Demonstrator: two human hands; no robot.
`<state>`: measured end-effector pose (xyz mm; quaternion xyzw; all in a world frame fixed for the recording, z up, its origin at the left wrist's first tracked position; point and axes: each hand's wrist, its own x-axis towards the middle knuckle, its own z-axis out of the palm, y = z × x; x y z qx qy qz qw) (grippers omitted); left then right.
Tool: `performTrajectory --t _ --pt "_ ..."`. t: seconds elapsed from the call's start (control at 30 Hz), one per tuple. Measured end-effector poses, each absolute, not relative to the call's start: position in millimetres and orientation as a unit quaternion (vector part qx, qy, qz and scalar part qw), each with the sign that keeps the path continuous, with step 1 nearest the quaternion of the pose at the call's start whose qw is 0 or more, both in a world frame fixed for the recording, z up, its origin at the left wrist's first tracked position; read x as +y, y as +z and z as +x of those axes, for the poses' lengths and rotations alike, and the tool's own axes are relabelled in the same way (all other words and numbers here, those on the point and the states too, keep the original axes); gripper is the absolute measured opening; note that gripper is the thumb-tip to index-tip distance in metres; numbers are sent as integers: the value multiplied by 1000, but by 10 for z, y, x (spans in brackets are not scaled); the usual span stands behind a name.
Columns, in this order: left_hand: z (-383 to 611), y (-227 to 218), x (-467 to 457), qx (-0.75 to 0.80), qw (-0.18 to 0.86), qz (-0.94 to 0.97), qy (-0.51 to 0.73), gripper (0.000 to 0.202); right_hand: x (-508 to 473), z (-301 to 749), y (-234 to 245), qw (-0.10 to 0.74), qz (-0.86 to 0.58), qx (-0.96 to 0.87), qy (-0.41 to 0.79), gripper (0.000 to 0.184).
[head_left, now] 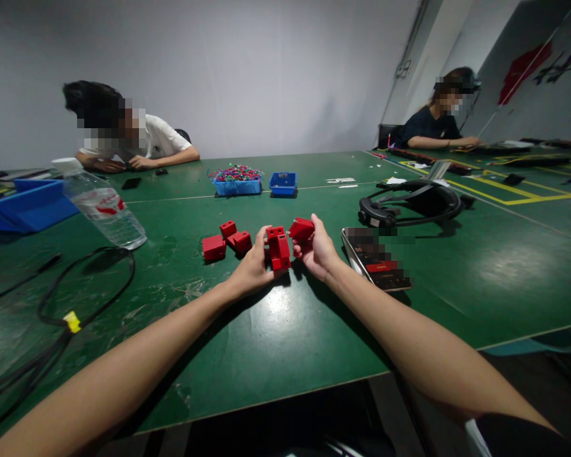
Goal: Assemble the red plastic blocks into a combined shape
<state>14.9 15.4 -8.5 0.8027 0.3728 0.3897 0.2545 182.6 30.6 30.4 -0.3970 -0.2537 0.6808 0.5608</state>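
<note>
My left hand (253,265) is closed around a stack of red plastic blocks (279,249), held just above the green table (276,343). My right hand (316,249) pinches a single red block (301,229) right beside the top of that stack. Three loose red blocks (226,240) lie on the table just left of my left hand.
A phone (375,258) lies right of my right hand, a black headset (409,203) behind it. A tipped water bottle (105,206) and black cable (52,304) are at left. Two blue trays (257,184) sit farther back. Two other people sit at the far sides.
</note>
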Motion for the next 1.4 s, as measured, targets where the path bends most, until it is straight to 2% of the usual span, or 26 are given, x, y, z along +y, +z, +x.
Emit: performTrajectory --t 0.23,0.47,0.73,0.9,1.2,1.4 --pt "154 -92 152 374 265 798 391 90 302 1829 312 548 -404 -248 690 55" --pt "150 -72 146 386 270 796 380 91 242 1829 363 534 -452 -249 670 70" --pt "150 -86 155 383 265 798 383 92 207 1811 407 531 -417 -256 692 67" --pt "149 -82 154 378 273 798 383 91 235 1808 358 553 -404 -253 683 59" --pt "157 -77 149 376 261 801 387 90 289 1809 241 576 -409 -303 639 28" --pt "154 -70 146 383 266 797 385 90 292 1816 203 619 -431 -375 539 28"
